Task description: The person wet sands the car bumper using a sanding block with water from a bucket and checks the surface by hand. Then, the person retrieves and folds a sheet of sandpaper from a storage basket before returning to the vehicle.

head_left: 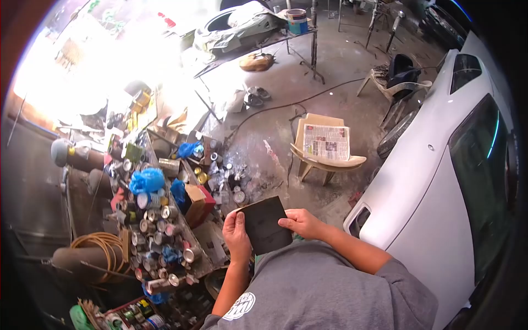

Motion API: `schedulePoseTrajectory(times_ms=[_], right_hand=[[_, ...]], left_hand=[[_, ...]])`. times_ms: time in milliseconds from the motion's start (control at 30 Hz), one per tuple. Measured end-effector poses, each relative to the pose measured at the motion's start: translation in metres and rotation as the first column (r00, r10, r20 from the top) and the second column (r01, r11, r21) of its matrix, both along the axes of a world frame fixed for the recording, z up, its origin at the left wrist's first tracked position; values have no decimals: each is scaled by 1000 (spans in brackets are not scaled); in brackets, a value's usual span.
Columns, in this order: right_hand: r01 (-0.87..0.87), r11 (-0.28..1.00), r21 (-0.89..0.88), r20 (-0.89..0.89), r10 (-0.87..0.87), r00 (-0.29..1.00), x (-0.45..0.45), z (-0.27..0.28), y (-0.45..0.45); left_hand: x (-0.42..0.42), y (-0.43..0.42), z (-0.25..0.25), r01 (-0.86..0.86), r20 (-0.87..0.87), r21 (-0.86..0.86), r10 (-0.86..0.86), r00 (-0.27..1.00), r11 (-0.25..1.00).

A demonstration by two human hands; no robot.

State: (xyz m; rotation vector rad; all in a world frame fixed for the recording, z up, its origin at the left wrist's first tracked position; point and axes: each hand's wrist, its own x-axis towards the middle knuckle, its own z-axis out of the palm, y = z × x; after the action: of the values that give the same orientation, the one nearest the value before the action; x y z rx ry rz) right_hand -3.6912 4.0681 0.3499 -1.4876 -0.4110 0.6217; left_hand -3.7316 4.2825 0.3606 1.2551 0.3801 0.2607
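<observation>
A dark, nearly black sheet of sandpaper (266, 224) is held up in front of my chest, its upper edge a little curled. My left hand (236, 235) pinches its left side, the thumb lying on the face turned to me. On the other side, my right hand (301, 223) grips the right edge between thumb and fingers. Most fingers of both hands are hidden behind the sheet or curled out of sight.
To my left, a bench (199, 250) is crowded with paint cans and blue plastic bags (147, 180). Ahead stands a plastic chair (322, 120) with a newspaper (326, 142) on it. A white car body (418, 181) runs along my right. A hose (264, 111) crosses the floor.
</observation>
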Motion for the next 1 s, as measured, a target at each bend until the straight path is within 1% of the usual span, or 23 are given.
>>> schedulePoseTrajectory(times_ms=[67, 167, 200, 267, 300, 367, 400, 433, 467, 500, 567, 600, 633, 700, 733, 833, 900, 933, 1000], right_hand=[[-5, 999, -35, 48, 6, 999, 23, -18, -7], [142, 990, -10, -125, -142, 982, 62, -23, -6], [174, 985, -6, -150, -173, 973, 80, -21, -7], [237, 971, 4, -209, -231, 950, 119, -15, -6], [230, 973, -19, -203, -229, 952, 139, -23, -3], [217, 974, -62, -187, -225, 956, 184, -45, 7], [205, 978, -30, -228, -207, 951, 211, -53, 13], [194, 981, 4, -268, -186, 945, 236, -61, 22], [185, 982, 41, -311, -163, 936, 261, -67, 32], [195, 980, 38, -300, -175, 938, 289, -70, 43], [210, 977, 27, -284, -194, 939, 348, -67, 65], [223, 974, 23, -310, -205, 928, 374, -63, 76], [232, 973, 8, -275, -220, 936, 400, -56, 81], [253, 967, -21, -220, -251, 943, 436, -40, 90], [313, 950, 5, -159, -308, 938, 450, -41, 93], [442, 883, 157, -273, -391, 879, 483, -42, 91], [536, 819, 204, -369, -442, 817, 504, -52, 84], [580, 782, 227, -417, -460, 784, 515, -59, 80], [646, 730, 221, -424, -525, 738, 537, -70, 63]], left_hand=[[40, 0, 4, 44, 5, 29, -45, 999, 999], [104, -6, 1, 120, -2, 25, -120, 993, 992], [126, -10, 1, 135, 1, 34, -135, 991, 990], [175, -6, -14, 184, -8, 58, -184, 983, 981], [201, -2, -21, 210, -15, 72, -209, 978, 975], [255, 7, -25, 201, -30, 101, -199, 980, 974], [288, 11, -28, 195, -28, 113, -193, 981, 974], [322, 25, -40, 208, 10, -35, -208, 978, 977], [353, 35, -40, 227, -5, 13, -227, 974, 974], [383, 44, -38, 243, -24, 61, -242, 970, 968], [440, 67, -33, 254, -58, 66, -250, 967, 965], [466, 77, -27, 267, -59, 59, -263, 963, 962], [491, 81, -18, 269, -45, 52, -267, 963, 962], [538, 99, -16, 337, -85, 47, -332, 939, 940], [559, 100, -13, 351, -110, 43, -344, 932, 936], [616, 90, -9, 402, -137, 34, -394, 909, 915], [644, 78, -14, 445, -119, 45, -437, 892, 895], [657, 69, -12, 464, -116, 1, -461, 880, 886], [678, 48, -14, 486, -107, 35, -480, 871, 873]])
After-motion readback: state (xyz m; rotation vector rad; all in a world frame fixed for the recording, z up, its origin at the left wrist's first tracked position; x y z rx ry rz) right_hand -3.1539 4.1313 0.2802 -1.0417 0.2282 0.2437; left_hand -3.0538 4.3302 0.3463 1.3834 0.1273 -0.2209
